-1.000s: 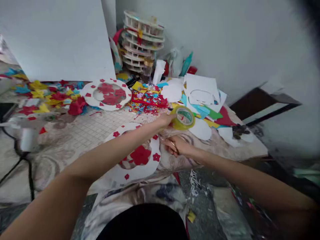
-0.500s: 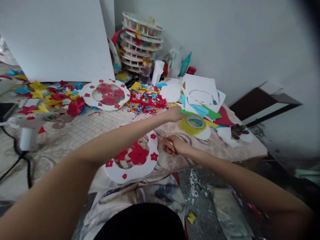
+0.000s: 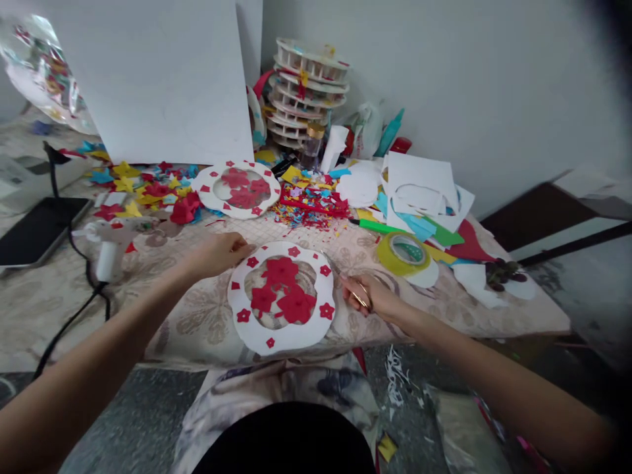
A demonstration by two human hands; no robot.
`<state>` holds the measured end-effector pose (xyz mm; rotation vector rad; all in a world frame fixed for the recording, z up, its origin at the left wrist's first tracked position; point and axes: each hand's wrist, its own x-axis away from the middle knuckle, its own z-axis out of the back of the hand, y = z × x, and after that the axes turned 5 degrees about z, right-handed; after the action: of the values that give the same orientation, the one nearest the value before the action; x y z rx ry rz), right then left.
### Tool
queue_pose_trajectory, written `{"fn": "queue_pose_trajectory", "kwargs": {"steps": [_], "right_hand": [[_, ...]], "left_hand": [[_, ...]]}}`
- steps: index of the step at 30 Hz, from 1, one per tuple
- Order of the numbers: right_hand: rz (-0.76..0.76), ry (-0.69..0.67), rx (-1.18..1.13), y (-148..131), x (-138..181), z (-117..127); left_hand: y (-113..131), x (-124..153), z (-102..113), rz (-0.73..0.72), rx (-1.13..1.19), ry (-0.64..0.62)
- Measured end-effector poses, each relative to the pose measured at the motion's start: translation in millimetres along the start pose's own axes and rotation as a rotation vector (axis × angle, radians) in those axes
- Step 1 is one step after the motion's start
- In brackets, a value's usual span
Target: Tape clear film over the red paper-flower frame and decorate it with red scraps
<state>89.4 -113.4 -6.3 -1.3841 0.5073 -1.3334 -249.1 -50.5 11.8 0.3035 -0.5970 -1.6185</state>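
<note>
Where the tabletop [image 3: 207, 329] runs off toward nine o'clock, a dark tablet [image 3: 39, 227] lies flat, and a white glue gun [image 3: 111, 247] with a black cord sits just beside it toward the middle. Coming inward, the left hand [image 3: 217, 253] rests with its fingers curled loosely on the ten o'clock edge of a white paper ring [image 3: 281, 299], touching the rim rather than gripping it. That ring lies flat at the near edge of the tabletop, red flowers filling its centre and small red ones dotted round its border. At twelve o'clock from it lies a second decorated ring [image 3: 237, 187], with a heap of coloured paper scraps [image 3: 309, 201] just beside that. At three o'clock from the near ring, close to its edge, the right hand [image 3: 372, 299] is closed around scissors [image 3: 358, 293], whose gold handles show between the fingers. Further toward two o'clock a roll of yellow tape [image 3: 402, 253] lies flat on the cloth, and white cut sheets [image 3: 419, 181] are piled behind it.
</note>
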Motion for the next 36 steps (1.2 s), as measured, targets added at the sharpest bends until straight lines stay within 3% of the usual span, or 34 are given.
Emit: {"fn": "queue_pose_trajectory", "kwargs": {"steps": [9,14,22,24,29,31,33,36], "right_hand": [[0.077,0.026,-0.044,4,9,-5],[0.121,0.052,-0.063,4,13,-6],[0.161,0.156,0.013,3,20,7],[0.159,0.238,0.131,5,19,15],[0.3,0.457,0.882,12,15,36],[0.376,0.507,1.049,15,16,38],[0.479,0.553,1.072,14,19,35],[0.646,0.605,0.885,7,22,19]], "left_hand": [[-8,-13,-25,-0.04,0.288,-0.093],[8,-3,-25,0.118,0.667,-0.12],[12,5,-21,0.227,0.849,-0.126],[9,5,-20,0.242,0.884,-0.122],[-1,7,-19,0.252,0.929,-0.118],[-3,9,-20,0.246,0.942,-0.12],[-4,10,-21,0.244,0.953,-0.118],[-3,11,-23,0.233,0.967,-0.102]]}}
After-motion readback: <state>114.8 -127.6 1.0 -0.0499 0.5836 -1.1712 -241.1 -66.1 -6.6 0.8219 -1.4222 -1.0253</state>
